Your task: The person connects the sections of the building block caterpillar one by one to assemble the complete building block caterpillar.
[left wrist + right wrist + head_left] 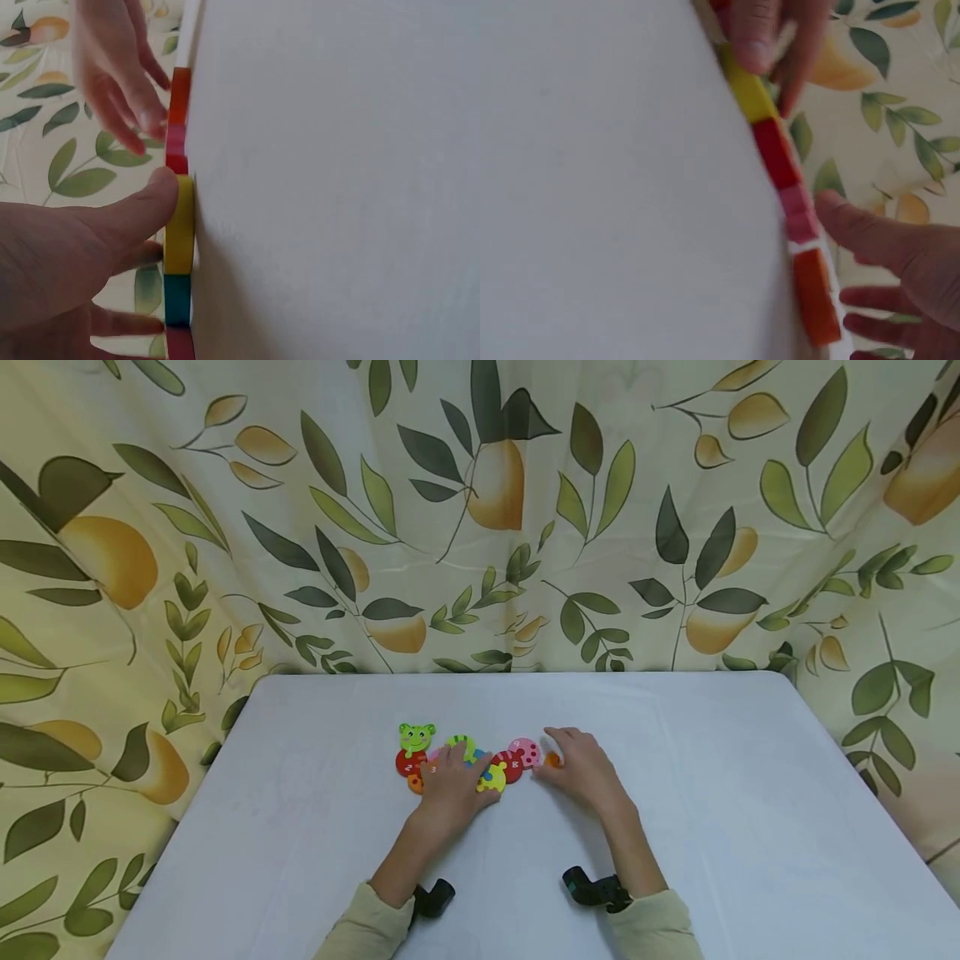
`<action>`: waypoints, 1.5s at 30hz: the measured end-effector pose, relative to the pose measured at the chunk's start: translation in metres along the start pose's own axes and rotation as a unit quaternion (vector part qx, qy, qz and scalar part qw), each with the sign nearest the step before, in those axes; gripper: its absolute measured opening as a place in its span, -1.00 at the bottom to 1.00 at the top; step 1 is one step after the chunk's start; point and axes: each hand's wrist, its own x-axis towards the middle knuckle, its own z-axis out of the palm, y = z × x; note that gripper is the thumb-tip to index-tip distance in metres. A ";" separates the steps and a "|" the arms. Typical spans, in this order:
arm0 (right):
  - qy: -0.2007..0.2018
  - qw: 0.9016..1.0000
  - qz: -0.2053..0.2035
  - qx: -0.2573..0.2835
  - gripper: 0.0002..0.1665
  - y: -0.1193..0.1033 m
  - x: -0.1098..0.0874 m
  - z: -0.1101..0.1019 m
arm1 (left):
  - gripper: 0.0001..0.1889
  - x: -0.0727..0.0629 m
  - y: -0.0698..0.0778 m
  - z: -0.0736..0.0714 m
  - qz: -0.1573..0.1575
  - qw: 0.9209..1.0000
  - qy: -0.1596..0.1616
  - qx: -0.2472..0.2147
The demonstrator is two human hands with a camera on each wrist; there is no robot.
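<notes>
A caterpillar jigsaw lies on the white table, its green animal-face head [416, 737] at the left end. Behind the head runs a wavy chain of colourful round pieces, among them a red one [411, 763]. My left hand [448, 789] rests spread over the middle of the chain, hiding part of it; its thumb touches the yellow piece [179, 225]. At the right end is a pink piece [525, 752]. Just right of it, a small gap apart, lies an orange piece [815, 296]. My right hand [585, 770] hovers beside that orange piece, thumb and fingers apart, not gripping it.
White cloth covers the table [712, 793]. A curtain [480, 602] printed with fruit and leaves hangs behind the far edge. Black wrist cameras [588, 887] are strapped at both wrists.
</notes>
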 end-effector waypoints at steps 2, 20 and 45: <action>0.003 1.000 0.027 -0.001 -0.14 0.003 -0.002 -0.006 | -0.24 0.000 0.000 0.000 -0.029 1.000 0.003 -0.006; 0.005 0.992 0.112 0.059 -0.50 0.006 -0.004 -0.014 | -0.28 0.004 -0.007 0.005 -0.010 1.000 0.020 -0.012; 0.012 0.995 0.081 0.053 -0.31 0.000 0.002 0.000 | -0.32 0.003 0.000 0.004 -0.037 0.997 0.049 0.041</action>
